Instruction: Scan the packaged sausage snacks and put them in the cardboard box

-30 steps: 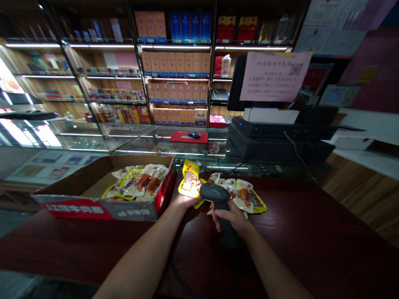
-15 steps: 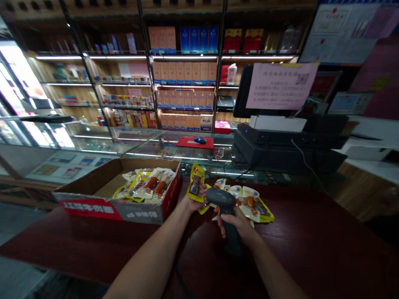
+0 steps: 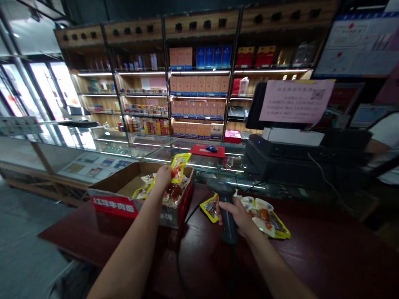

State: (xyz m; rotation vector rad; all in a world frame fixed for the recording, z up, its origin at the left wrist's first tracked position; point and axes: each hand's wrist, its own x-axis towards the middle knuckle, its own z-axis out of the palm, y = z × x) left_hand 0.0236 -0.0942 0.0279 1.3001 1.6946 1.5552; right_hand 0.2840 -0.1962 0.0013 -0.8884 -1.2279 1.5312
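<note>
My left hand [image 3: 163,176] is closed on a yellow snack packet [image 3: 180,167], held upright over the cardboard box [image 3: 114,206]. Inside that box lie several packaged snacks [image 3: 175,193], some in clear-and-white wrappers with brown food showing. My right hand [image 3: 235,212] grips a dark barcode scanner [image 3: 228,224] by its handle, the head pointing left. Just left of the scanner, a yellow-edged packet [image 3: 209,207] lies on the dark red table [image 3: 199,253]. A pile of similar packets [image 3: 263,216] sits beyond and to the right of my right hand, partly hidden by it.
A glass counter [image 3: 149,145] runs behind the table, with a blue mouse [image 3: 211,148] on a red mat [image 3: 199,150]. At right stand a monitor with a pink notice [image 3: 294,101] and a black cash drawer [image 3: 274,160]. A person's white sleeve [image 3: 385,131] shows at far right.
My left hand has moved left with the yellow packet, from in front of the scanner to over the box. My right hand still holds the scanner. The camera view has shifted.
</note>
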